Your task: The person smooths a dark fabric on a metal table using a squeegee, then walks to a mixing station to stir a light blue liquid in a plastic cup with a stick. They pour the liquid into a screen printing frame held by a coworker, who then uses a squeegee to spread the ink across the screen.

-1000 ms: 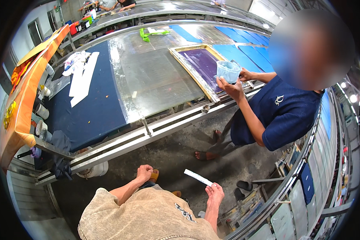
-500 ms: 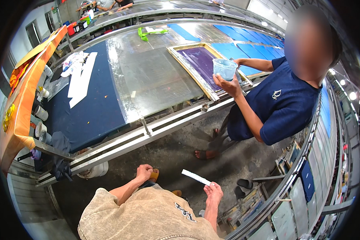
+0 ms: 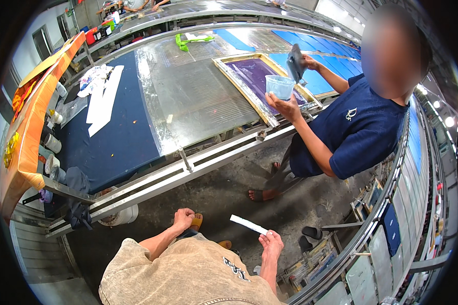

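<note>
My right hand point(image 3: 272, 245) pinches one end of a narrow, flat white strip point(image 3: 248, 223), which points up and to the left above the floor. The strip's material is hard to tell. Near my body, my left hand point(image 3: 183, 219) is loosely curled, with nothing seen in it. Across the aisle, a co-worker in a dark blue shirt holds a clear plastic tub point(image 3: 280, 87) in one hand. The co-worker's other hand grips a dark flat piece point(image 3: 294, 63), raised beside the tub. Below these, a wooden-framed printing screen point(image 3: 247, 71) with purple mesh lies on the long table.
A metal rail point(image 3: 188, 166) runs along the table's near edge. Dark blue cloth point(image 3: 119, 134) with white strips covers the table's left part; blue panels point(image 3: 320, 63) lie farther right. An orange-covered stand point(image 3: 30, 147) is at left. A white bucket point(image 3: 124, 216) stands under the rail.
The co-worker has raised the dark flat piece into view beside the tub, and the tub has shifted slightly left. My hands and the white strip have barely moved.
</note>
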Demonstrator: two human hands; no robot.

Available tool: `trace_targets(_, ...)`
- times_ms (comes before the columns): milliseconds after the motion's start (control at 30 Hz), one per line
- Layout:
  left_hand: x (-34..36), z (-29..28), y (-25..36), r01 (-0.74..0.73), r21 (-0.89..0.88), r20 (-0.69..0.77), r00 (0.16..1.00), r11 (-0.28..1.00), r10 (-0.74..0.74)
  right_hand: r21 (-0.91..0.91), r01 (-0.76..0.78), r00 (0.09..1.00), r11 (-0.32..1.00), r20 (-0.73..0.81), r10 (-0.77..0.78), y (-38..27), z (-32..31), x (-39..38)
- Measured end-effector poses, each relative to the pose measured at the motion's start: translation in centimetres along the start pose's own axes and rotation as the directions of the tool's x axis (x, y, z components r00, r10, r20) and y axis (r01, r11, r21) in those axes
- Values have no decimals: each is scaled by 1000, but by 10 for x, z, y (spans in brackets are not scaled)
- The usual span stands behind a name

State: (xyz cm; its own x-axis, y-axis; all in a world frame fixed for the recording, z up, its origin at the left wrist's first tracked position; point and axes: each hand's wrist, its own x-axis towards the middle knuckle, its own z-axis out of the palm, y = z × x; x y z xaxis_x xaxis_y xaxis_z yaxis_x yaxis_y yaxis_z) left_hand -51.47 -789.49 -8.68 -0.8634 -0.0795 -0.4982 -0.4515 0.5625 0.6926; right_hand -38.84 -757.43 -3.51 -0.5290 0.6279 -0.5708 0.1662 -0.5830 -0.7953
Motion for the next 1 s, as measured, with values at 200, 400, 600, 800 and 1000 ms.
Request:
trace_targets(200,2,1,0,-26,25,13,1000,999,26,9,0,1000,1000,8,0,-1,0,1)
trace_targets(400,13,9,-19,-113,35,-39,993,993,115,9,-11,1000,1000,21,11,-1,-2,0)
trace_targets(600,18,13,-18,-107,34,-34,994,994,108,19,-6,999,1000,34,5,-2,-3,1)
trace_targets(800,15,12,-13,-109,56,-34,993,992,111,18,-10,999,1000,47,9,-2,-5,5)
trace_targets(1000,13,12,-15,-102,28,-44,994,994,103,-3,7,998,1000,61,-7,-1,-5,4)
